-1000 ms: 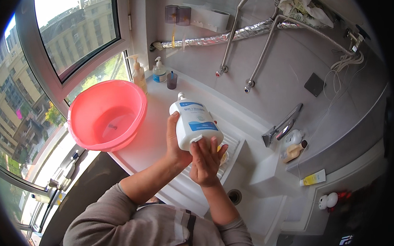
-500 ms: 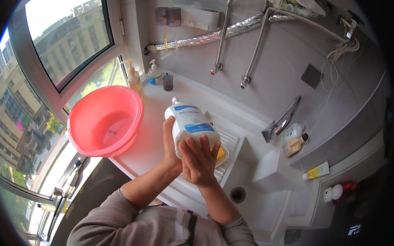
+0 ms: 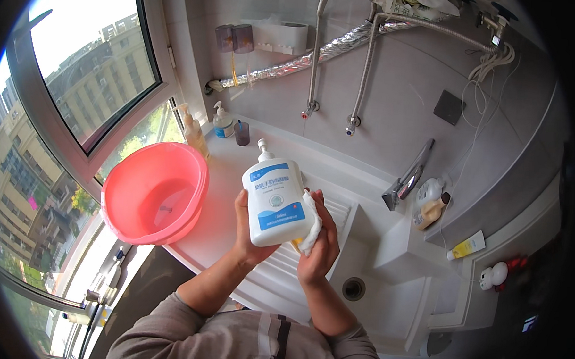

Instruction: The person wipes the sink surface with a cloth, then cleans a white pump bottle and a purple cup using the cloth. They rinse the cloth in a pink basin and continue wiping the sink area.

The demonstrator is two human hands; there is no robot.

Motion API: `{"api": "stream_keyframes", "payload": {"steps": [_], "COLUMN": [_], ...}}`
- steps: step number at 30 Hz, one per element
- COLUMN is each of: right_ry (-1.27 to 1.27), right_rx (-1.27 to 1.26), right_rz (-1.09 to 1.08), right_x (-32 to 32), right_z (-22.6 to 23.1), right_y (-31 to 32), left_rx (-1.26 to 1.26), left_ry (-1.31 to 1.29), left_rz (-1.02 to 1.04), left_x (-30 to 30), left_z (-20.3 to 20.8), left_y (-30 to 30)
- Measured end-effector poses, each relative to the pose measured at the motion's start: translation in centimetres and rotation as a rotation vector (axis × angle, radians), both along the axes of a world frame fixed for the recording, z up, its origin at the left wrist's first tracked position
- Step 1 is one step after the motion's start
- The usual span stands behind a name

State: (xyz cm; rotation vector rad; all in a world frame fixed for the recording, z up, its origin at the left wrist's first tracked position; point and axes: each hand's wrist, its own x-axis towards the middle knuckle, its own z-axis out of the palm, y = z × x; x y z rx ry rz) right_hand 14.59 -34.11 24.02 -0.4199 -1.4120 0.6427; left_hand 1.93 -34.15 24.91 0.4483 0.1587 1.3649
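A white pump bottle (image 3: 276, 190) with a blue and white label is held up above the ribbed drainboard (image 3: 274, 275). My left hand (image 3: 249, 234) grips its lower left side, with the thumb along the edge and the other fingers hidden behind it. Against the bottle's right side, my right hand (image 3: 324, 244) is closed on a crumpled white cloth (image 3: 311, 229). The pump head points up and away from me. Something yellow (image 3: 295, 244) shows just under the bottle, mostly hidden.
Left on the counter, a pink basin (image 3: 155, 193) sits by the window. Behind it are an amber pump bottle (image 3: 193, 134), a smaller pump bottle (image 3: 223, 121) and a dark cup (image 3: 241, 133). The sink (image 3: 385, 293) with its faucet (image 3: 408, 178) is right, beside bottles (image 3: 430, 210) and a yellow-white tube (image 3: 466, 246).
The bottle has turned more upright, its label facing me more fully. My right hand has moved from the bottle's lower front to its right side with the cloth.
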Motion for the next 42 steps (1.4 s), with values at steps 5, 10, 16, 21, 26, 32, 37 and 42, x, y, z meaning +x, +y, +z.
{"api": "stream_keyframes", "payload": {"steps": [5,10,16,21,26,32,37,42], "right_ry": [-0.285,-0.356,-0.445,-0.296,-0.576,-0.36,-0.472,-0.597], "right_rx": [0.257,0.234,0.148,0.057,0.174,0.047,0.122,0.306], "right_rz": [-0.221,-0.068,-0.013,0.159,0.14,-0.059,-0.328,-0.433], "right_x": [0.2,1.1,2.9,1.0,2.2,2.6,3.0,2.3], "right_z": [0.0,-0.4,3.6,2.8,2.6,4.6,4.4,5.2], "right_y": [-1.3,-1.2,2.4,1.2,0.1,2.8,1.3,1.4], "left_rx": [-0.075,-0.123,0.048,0.083,0.071,0.298,0.38,0.446], "left_ry": [0.163,0.324,0.36,0.351,0.483,0.795,0.948,1.162], "left_rz": [0.117,0.125,-0.029,0.085,0.128,0.273,0.431,0.56], "left_x": [-1.2,-1.3,-1.6,-1.9,-2.9,-1.7,-1.5,-1.2], "left_z": [-0.4,-0.7,-0.4,-0.1,0.2,1.1,1.0,0.4], "left_y": [0.1,-0.4,-1.8,-1.6,-1.8,-2.7,-2.4,-2.5]}}
